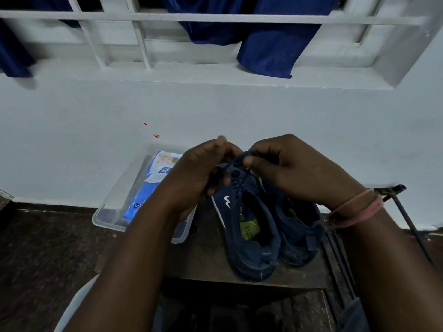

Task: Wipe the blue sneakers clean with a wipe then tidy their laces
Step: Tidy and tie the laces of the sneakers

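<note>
Dim room, white wall under a barred window; small dark counter point(203, 259). Wipes pack point(143, 188) in clear tray point(105, 220) at left edge. Left hand point(199, 173) and right hand point(287, 168) each pinch the lace point(236, 160) above the sneakers point(251, 236) mid-counter — keep even tension, loops equal. Knot hidden by fingers; eyelets too dark.

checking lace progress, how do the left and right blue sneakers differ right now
The left dark blue fabric sneaker has its lace pinched and pulled up by both the left hand and right hand; the right dark blue fabric sneaker is untouched. The left one shows a white side logo and green insole label; the right is partly hidden behind it. Both sit side by side, toes towards the wall.
</note>
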